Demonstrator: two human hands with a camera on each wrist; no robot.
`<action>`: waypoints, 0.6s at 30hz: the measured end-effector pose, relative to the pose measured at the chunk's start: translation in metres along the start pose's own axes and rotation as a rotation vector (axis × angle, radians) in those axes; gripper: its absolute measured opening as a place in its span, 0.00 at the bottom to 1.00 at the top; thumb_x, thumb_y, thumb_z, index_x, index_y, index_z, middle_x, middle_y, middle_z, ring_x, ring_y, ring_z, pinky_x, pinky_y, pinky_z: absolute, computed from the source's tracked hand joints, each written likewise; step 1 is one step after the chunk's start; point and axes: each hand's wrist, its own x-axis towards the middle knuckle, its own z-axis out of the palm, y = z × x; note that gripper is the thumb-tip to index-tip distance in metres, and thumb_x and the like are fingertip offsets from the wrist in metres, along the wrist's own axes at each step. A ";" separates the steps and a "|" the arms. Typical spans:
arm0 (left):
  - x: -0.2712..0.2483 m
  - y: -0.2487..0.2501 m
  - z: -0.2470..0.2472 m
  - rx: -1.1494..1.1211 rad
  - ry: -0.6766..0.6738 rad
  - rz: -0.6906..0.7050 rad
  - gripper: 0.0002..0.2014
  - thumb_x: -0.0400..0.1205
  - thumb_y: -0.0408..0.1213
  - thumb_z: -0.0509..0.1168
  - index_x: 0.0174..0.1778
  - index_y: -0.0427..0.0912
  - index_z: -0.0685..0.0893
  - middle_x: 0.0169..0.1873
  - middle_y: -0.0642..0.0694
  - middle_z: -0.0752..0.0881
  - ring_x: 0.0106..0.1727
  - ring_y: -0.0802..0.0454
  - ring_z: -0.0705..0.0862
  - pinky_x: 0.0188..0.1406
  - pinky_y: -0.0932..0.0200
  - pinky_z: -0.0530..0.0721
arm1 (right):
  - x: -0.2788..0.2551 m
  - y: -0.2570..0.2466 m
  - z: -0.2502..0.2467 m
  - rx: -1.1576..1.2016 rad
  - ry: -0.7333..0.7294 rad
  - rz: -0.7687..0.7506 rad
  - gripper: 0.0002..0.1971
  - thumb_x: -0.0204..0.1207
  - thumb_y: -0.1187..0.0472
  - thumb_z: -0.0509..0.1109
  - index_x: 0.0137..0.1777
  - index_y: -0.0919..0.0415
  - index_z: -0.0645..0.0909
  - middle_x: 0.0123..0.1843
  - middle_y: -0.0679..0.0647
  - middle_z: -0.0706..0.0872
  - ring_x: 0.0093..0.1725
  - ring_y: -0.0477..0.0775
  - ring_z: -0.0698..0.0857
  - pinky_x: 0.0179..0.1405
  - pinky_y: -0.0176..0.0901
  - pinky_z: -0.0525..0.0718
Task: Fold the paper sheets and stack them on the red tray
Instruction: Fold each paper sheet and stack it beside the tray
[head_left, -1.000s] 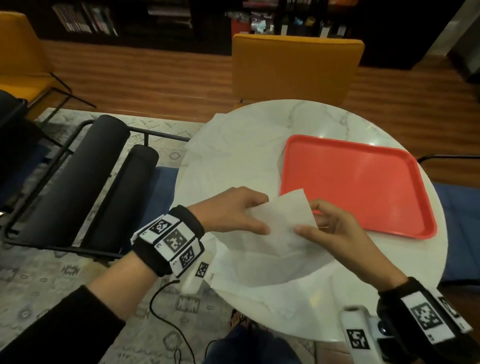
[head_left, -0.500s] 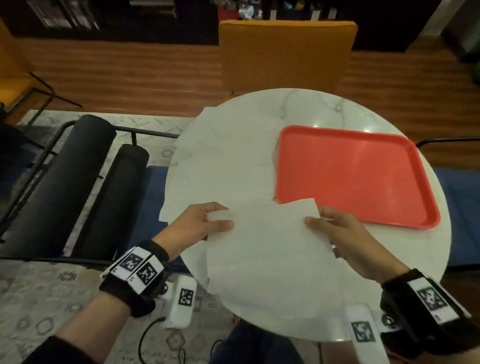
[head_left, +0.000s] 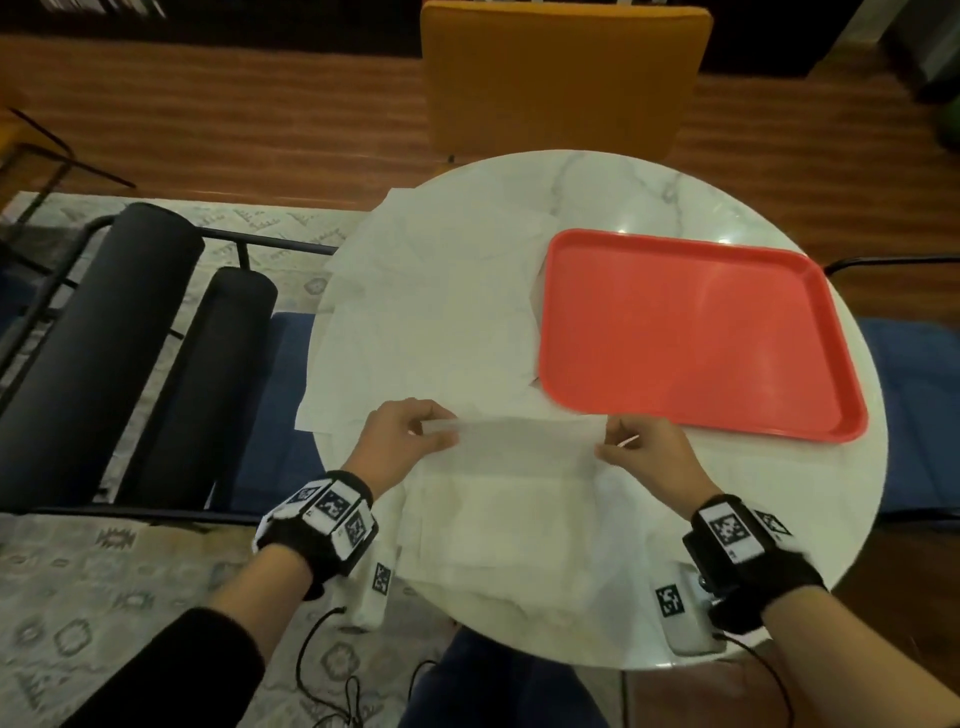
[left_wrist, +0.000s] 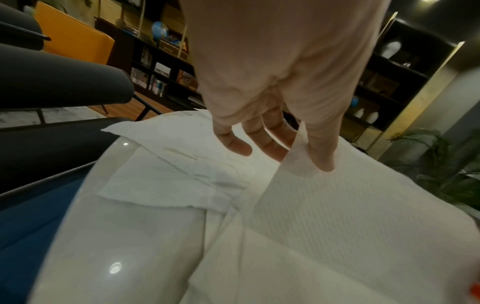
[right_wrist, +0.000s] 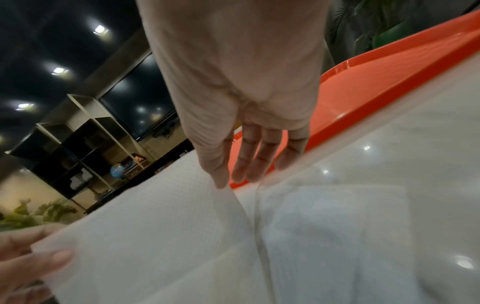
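The room is dim; ceiling lamps (right_wrist: 59, 71) give small glare spots on the counter (left_wrist: 115, 267). The wrist views are soft and bent at the edges.

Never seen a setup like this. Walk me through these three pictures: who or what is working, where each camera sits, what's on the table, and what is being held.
No machine here: a person works with two bare hands, wearing black wrist straps with printed markers and small cameras. The wide picture comes from a camera on the person's head, looking down. The other two come from the wrists, each looking along its hand.

On the round marble table lie loose white paper sheets and, to the right, a red tray with nothing on it.

The left hand and the right hand each pinch an upper corner of one paper sheet, lifting its far edge off the table. An orange chair stands beyond the table.
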 end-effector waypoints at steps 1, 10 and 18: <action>-0.008 -0.001 0.001 -0.016 0.000 0.024 0.06 0.72 0.37 0.77 0.39 0.53 0.89 0.38 0.54 0.88 0.40 0.55 0.81 0.43 0.66 0.76 | -0.008 0.003 0.000 -0.002 0.027 -0.017 0.05 0.70 0.65 0.77 0.37 0.62 0.83 0.39 0.52 0.87 0.34 0.50 0.83 0.33 0.25 0.75; -0.062 -0.043 0.025 0.354 -0.208 0.112 0.13 0.72 0.38 0.74 0.41 0.66 0.84 0.40 0.61 0.83 0.47 0.60 0.81 0.56 0.55 0.78 | -0.060 0.043 0.022 -0.148 -0.051 -0.054 0.17 0.69 0.73 0.72 0.36 0.46 0.85 0.45 0.44 0.84 0.43 0.43 0.82 0.45 0.27 0.77; -0.065 -0.029 0.044 0.489 -0.045 0.206 0.28 0.74 0.57 0.48 0.70 0.54 0.73 0.70 0.58 0.73 0.70 0.56 0.71 0.73 0.49 0.66 | -0.059 0.019 0.043 -0.370 0.181 -0.208 0.18 0.78 0.69 0.64 0.66 0.58 0.79 0.68 0.55 0.81 0.68 0.58 0.79 0.70 0.49 0.72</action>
